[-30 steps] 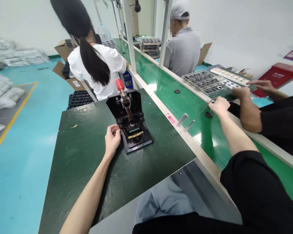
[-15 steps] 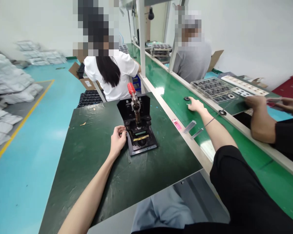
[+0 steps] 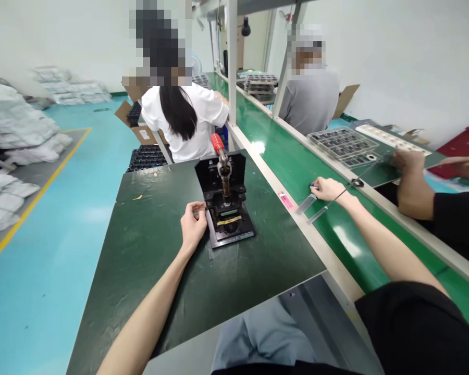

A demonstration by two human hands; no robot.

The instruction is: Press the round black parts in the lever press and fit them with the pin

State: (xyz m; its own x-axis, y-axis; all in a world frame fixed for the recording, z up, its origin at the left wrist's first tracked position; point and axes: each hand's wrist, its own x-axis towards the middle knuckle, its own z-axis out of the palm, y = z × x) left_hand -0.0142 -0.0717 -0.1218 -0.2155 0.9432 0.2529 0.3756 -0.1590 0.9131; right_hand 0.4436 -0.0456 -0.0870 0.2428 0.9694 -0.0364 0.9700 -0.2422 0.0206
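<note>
A black toggle-clamp fixture (image 3: 231,226) with a red handle (image 3: 217,142) stands on the dark green tabletop (image 3: 148,250). A yellow strip (image 3: 229,221) lies across its bed. My left hand (image 3: 193,225) rests at the fixture's left edge with curled, closed fingers; what they hold, if anything, is hidden. Over the green conveyor belt (image 3: 271,143), my right hand (image 3: 328,188) is closed, with a small black round part (image 3: 313,187) at its fingertips, mostly covered. Just below that hand, clear strips (image 3: 306,204) lean at the belt's near edge.
A pink item (image 3: 285,200) lies on the pale belt rail. Across the belt are compartment trays (image 3: 342,146) and a co-worker's hands (image 3: 410,161). Two other people sit farther along the line. Metal posts (image 3: 232,62) rise beyond the fixture.
My right hand has drawn back toward me and right along the belt, and the black round part has come with it. My left hand stays beside the fixture. The view has shifted slightly.
</note>
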